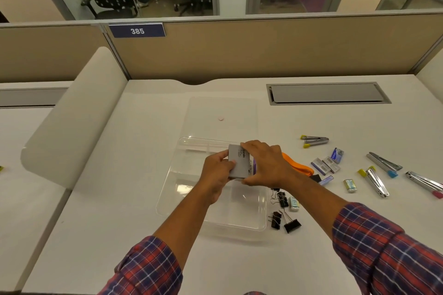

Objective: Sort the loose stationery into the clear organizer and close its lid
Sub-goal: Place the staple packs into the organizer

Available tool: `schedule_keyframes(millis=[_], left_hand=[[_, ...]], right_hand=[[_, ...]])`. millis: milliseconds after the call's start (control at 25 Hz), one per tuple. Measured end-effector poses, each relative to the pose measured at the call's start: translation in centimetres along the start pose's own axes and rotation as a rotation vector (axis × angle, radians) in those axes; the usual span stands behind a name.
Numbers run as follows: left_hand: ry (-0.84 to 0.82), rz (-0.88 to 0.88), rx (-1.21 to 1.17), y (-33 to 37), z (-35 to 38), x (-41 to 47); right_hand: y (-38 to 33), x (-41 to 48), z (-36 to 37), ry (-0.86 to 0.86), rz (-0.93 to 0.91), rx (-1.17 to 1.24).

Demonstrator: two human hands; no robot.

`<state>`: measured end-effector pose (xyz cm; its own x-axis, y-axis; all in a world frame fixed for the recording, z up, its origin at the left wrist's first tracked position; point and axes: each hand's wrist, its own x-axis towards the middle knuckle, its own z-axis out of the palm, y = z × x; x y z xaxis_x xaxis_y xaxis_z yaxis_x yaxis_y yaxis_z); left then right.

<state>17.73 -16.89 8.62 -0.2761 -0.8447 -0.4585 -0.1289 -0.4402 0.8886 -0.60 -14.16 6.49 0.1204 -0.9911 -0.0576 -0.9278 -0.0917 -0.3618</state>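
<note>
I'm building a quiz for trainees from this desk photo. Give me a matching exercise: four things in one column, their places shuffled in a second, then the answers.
Things
1. grey box
2. binder clips
3. orange strap
4. lid

Places
A. flat on the desk behind the organizer
B. held by the left hand and right hand above the organizer
C. on the desk by the organizer's near right corner
D. partly hidden behind the right hand

Pairs: 1-B, 2-C, 3-D, 4-A
</note>
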Motion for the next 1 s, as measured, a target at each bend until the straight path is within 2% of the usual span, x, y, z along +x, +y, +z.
schedule_keyframes(millis=[240,440,680,1000], left_hand=[[0.202,0.108,0.32,-0.3,-0.9,0.8],[0.087,0.207,0.685,-1.4,-0.9,0.9],[0.032,0.221,0.76,-2.0,-0.5,0.8],[0.033,0.222,0.765,-2.3,-0.5,0.8]], right_hand=[[2.4,0.0,0.6,-0.045,0.091,-0.071],[2.5,1.5,1.0,-0.12,0.03,-0.23],[2.5,3.0,1.0,-0.176,-0.085,-0.434],[3.6,1.9,1.4,-0.237,-0.093,-0.331]])
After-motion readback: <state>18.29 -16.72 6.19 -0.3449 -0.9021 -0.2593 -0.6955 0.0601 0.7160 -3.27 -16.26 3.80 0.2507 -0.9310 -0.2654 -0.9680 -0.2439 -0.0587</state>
